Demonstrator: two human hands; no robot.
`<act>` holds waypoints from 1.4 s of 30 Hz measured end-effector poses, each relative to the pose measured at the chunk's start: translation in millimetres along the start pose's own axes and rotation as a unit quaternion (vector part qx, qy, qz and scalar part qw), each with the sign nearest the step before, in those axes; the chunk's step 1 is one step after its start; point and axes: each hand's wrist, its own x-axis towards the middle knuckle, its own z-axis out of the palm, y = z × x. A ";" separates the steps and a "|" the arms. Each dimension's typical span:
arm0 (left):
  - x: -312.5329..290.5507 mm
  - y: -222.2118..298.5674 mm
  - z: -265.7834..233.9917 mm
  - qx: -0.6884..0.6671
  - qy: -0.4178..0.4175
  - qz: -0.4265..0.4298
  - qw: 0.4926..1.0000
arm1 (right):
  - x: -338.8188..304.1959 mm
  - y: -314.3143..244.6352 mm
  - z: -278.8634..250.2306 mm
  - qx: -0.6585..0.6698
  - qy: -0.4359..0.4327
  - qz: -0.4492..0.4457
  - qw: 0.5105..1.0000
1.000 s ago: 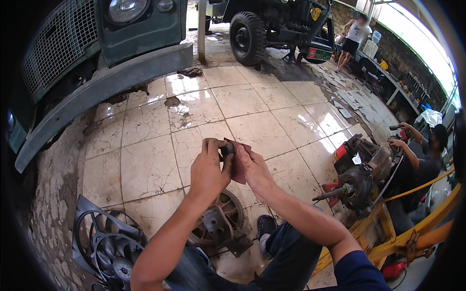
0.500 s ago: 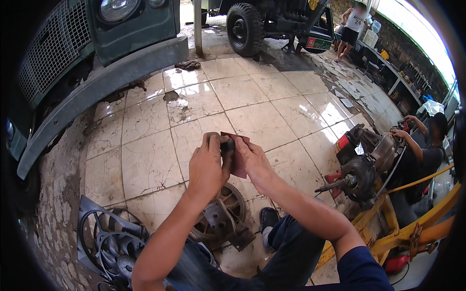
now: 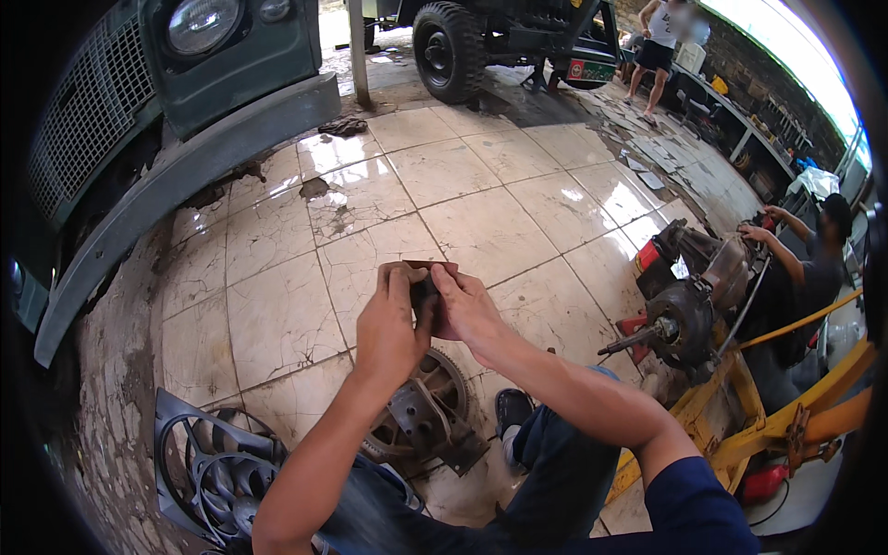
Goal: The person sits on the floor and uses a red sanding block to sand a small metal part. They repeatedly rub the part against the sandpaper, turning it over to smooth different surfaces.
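Note:
In front of me, above the tiled floor, my left hand (image 3: 388, 319) is closed around a small dark part (image 3: 424, 292), mostly covered by the fingers, so its exact kind is unclear. My right hand (image 3: 472, 313) grips a reddish-brown sheet of sandpaper (image 3: 443, 326) and presses it against the part's right side. The sheet's upper edge shows over the fingertips. Below my hands, between my legs, a metal assembly with a toothed flywheel-like ring (image 3: 450, 379) and a bolted bracket (image 3: 418, 418) rests on the floor.
Left stands a green vehicle with a grey bumper (image 3: 199, 185). A black fan with shroud (image 3: 217, 472) lies lower left. To the right, a greasy gearbox-like assembly (image 3: 689, 310) sits by a yellow frame (image 3: 740, 435), a co-worker (image 3: 819, 254) beside it. Another person (image 3: 659, 55) stands far back.
My hands have drawn closer together, and the sandpaper now sits more behind my right fingers, tilted differently against the part. The far person has shifted position. The view has turned slightly.

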 end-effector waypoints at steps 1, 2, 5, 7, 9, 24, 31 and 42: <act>1.7 0.0 -4.0 0.010 -0.002 -0.025 1.000 | -2.9 -1.5 2.2 0.011 0.000 0.009 1.000; 6.8 -3.2 -7.5 0.019 -0.006 -0.049 0.999 | -2.5 0.0 1.8 -0.005 0.005 -0.015 1.000; 11.9 -11.1 -4.1 -0.009 0.005 -0.068 0.998 | 4.7 6.2 2.0 -0.041 0.016 -0.051 0.998; 5.3 -12.0 1.7 -0.030 0.005 -0.031 0.999 | 4.8 9.9 2.9 -0.014 0.014 -0.034 0.999; 3.0 -9.8 2.7 -0.032 -0.009 -0.018 0.999 | 10.2 17.0 -3.9 -0.031 -0.004 -0.010 0.999; 2.8 -14.2 5.4 -0.225 -0.009 -0.143 0.964 | 11.7 12.9 -5.0 -0.139 -0.029 -0.116 0.983; 6.8 -17.8 3.7 -0.201 0.008 -0.188 0.961 | 2.9 8.3 -4.3 -0.181 -0.012 -0.137 0.974; 7.4 -14.9 6.6 -0.281 0.030 -0.208 0.936 | 8.3 12.9 -5.5 -0.263 0.020 -0.213 0.941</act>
